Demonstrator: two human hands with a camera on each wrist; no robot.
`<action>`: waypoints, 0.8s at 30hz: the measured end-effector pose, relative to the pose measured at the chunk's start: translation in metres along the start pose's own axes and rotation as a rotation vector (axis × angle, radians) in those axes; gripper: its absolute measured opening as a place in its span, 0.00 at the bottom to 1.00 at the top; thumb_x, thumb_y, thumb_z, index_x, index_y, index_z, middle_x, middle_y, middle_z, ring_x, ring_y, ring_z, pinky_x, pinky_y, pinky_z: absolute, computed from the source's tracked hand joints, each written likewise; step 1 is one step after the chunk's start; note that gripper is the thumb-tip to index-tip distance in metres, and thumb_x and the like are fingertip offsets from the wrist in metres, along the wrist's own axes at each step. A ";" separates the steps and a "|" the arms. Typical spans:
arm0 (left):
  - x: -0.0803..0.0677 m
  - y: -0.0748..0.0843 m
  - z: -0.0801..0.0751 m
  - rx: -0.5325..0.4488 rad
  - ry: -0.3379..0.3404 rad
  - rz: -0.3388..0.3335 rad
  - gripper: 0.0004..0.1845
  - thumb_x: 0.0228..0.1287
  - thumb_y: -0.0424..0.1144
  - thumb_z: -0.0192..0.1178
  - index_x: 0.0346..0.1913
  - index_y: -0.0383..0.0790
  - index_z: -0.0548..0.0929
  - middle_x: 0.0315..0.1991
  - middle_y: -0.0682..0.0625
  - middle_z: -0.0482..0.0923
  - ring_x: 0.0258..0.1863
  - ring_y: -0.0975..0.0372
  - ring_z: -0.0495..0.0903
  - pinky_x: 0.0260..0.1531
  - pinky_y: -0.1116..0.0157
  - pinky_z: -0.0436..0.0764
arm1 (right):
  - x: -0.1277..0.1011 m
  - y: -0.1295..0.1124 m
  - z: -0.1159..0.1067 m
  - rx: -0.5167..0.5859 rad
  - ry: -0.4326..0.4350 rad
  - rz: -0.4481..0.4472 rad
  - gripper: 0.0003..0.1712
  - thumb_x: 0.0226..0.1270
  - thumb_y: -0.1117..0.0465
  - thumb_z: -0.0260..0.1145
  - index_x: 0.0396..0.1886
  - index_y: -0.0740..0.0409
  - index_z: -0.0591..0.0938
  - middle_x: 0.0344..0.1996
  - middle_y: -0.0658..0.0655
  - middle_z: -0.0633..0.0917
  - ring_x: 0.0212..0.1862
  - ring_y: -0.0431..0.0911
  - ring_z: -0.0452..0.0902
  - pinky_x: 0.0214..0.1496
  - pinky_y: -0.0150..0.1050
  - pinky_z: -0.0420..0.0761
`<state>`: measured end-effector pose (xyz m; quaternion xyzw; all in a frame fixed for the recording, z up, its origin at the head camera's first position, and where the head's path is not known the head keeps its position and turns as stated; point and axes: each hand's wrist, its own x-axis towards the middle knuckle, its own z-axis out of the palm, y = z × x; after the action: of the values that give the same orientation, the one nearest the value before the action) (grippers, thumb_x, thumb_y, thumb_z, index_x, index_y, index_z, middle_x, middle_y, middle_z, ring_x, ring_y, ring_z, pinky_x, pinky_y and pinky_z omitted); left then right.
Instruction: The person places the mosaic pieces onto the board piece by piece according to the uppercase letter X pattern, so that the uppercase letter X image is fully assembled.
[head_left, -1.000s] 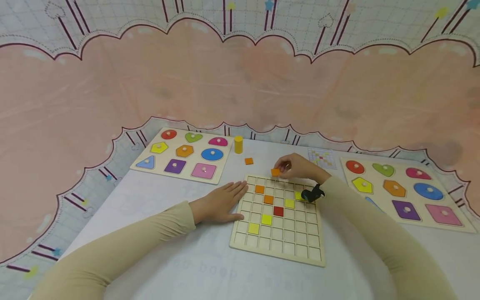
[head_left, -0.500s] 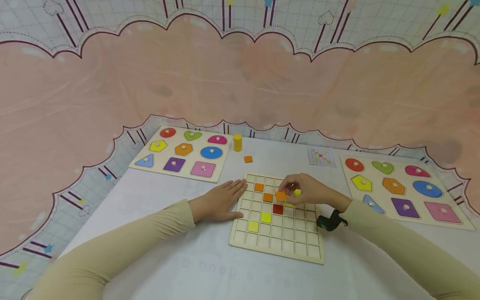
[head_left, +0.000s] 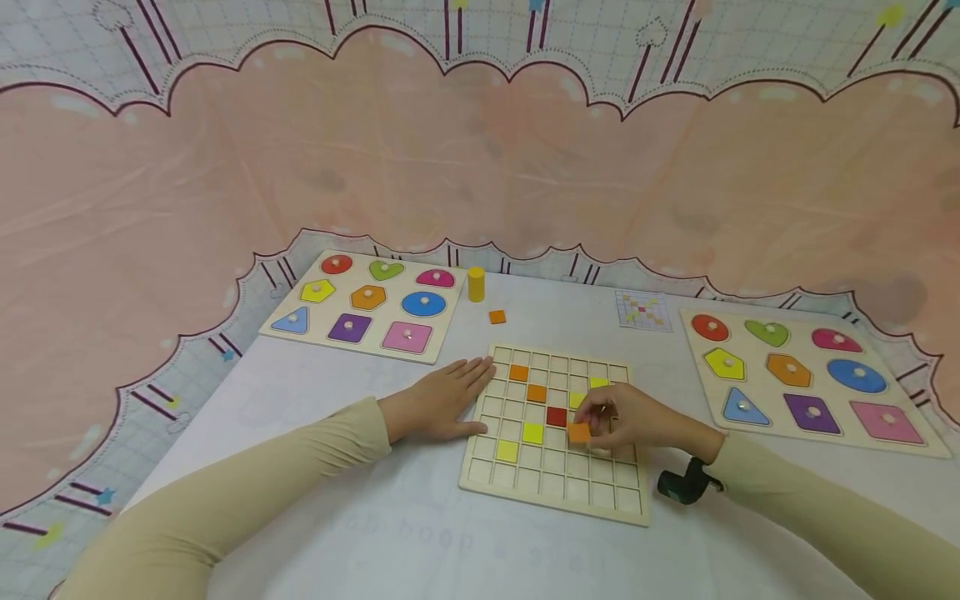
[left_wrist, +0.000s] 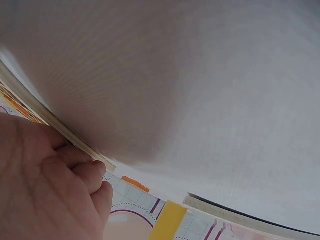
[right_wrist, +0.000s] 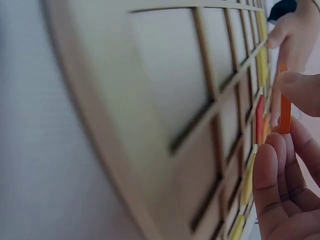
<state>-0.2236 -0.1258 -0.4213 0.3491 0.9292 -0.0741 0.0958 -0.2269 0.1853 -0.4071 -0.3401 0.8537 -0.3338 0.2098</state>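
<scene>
In the head view a wooden grid board (head_left: 555,487) lies on the white table, with yellow, orange and red square tiles in a crossing diagonal pattern. My right hand (head_left: 637,421) pinches an orange square tile (head_left: 578,433) over the board, just below and right of the red tile (head_left: 557,416). The right wrist view shows this orange tile (right_wrist: 285,107) edge-on between thumb and fingers, close over the grid. My left hand (head_left: 438,404) lies flat with fingers straight, fingertips at the board's left edge. In the left wrist view the left hand (left_wrist: 55,185) touches the board's edge.
Another orange tile (head_left: 497,317) and a yellow cylinder (head_left: 476,285) stand behind the board. A small printed pattern card (head_left: 642,312) lies at the back. Shape puzzle boards lie at the left (head_left: 318,335) and right (head_left: 757,421).
My right hand has carried the orange tile from beyond the board's far edge toward me, over the cells beside the red tile. The left hand has stayed in place.
</scene>
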 end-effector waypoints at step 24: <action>0.000 -0.004 0.002 -0.010 0.055 0.047 0.46 0.66 0.65 0.42 0.74 0.35 0.46 0.76 0.43 0.44 0.75 0.54 0.46 0.74 0.58 0.50 | 0.000 0.007 0.007 -0.018 -0.010 0.011 0.13 0.50 0.62 0.74 0.36 0.56 0.83 0.27 0.47 0.77 0.29 0.35 0.70 0.29 0.25 0.74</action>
<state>-0.2259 -0.1291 -0.4233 0.3723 0.9234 -0.0579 0.0738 -0.2261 0.1860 -0.4173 -0.3389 0.8575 -0.3235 0.2127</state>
